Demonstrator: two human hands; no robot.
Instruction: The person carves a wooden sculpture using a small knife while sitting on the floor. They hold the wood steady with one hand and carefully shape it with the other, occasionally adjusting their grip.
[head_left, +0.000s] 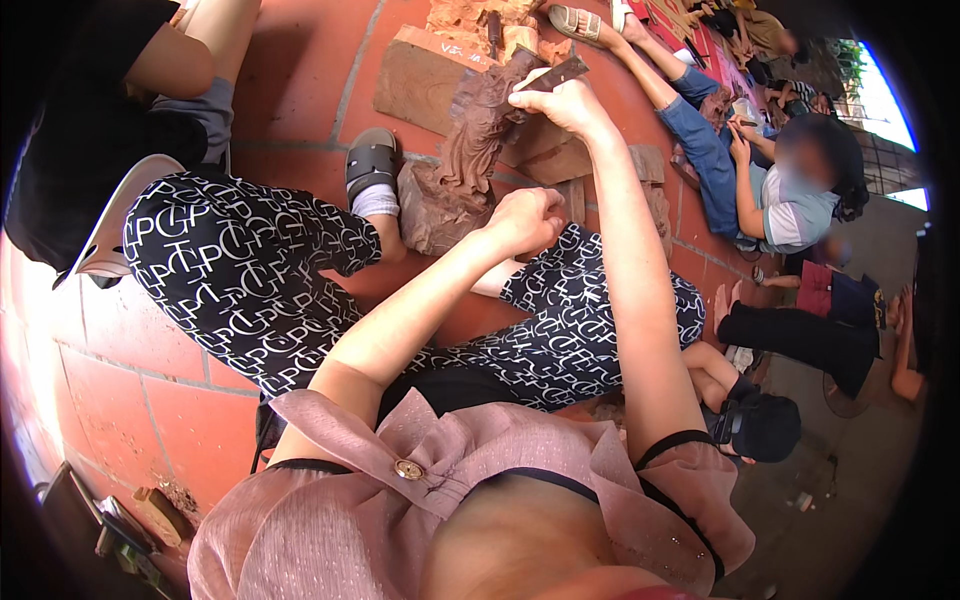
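A reddish-brown carved wooden figure [471,152] with draped folds rises from a rough base [430,215] on the floor between my legs. My right hand [562,104] is closed on a dark flat strip [556,84], thumb pressed along it, beside the figure's upper part. What kind of tool the strip is, I cannot tell. Nearer to me, my left hand [528,217] hovers right of the rough base with its fingers curled in. Whatever may be inside those fingers is hidden.
Wooden boards [418,85] and pale orange wood chunks [470,16] lie beyond the figure on red tiles [300,80]. A person in dark clothes sits close on my left, a cap [115,215] beside my knee. Several people sit along the right, one holding a carving.
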